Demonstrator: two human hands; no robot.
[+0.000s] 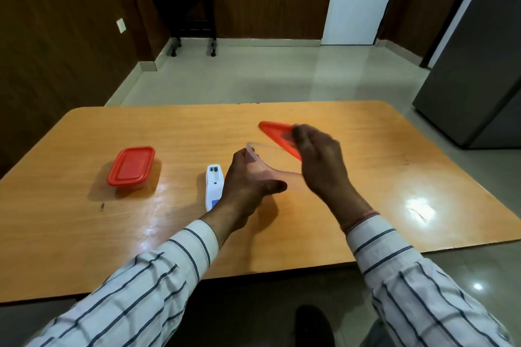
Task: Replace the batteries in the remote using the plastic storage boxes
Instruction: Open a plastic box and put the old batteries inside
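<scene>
On the glossy wooden desk (366, 166), which has rounded corners and a fine grain, the left hand (248, 186) holds a clear plastic box (263, 156) lifted and tilted above the surface; its fingers are wrapped around the near left end of the box, with the thumb stretched along the lower edge. The box is thin-walled, rectangular with soft corners, and what is inside cannot be seen. The right hand (321, 160) is just beside the box and blurred; its fingers grip a flat red lid (277, 132), tilted and apart from the rim of the box. The white remote (214, 187), long and narrow, lies flat on the desk just left of the left hand, with the battery slot open at its far end. Well apart on the left stands a second box (131, 167), closed with a smooth red lid. Both sleeves are white with thin dark stripes.
</scene>
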